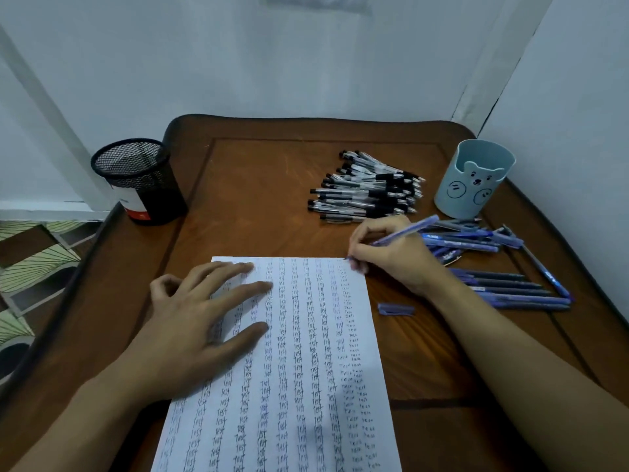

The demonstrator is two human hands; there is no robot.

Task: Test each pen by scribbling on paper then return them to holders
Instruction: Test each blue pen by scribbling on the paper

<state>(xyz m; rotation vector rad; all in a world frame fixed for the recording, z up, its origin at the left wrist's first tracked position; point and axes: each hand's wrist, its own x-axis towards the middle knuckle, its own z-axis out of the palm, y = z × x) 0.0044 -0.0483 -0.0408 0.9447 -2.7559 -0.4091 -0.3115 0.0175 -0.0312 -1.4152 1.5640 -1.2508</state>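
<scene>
Pins paper (306,335) under spread left hand (204,321), pinches blue pen (405,230) in right hand (391,253) at the sheet's corner, risks inking the table (258,185) by slipping off.

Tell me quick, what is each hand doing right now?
Left hand: open, fingers flat on the white sheet of paper covered in handwriting.
Right hand: closed, holding a slim blue plastic pen at the paper's top edge.

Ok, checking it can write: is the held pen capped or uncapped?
Uncapped: the right hand holds the blue pen, tip on the paper; a loose blue cap lies beside it.
</scene>
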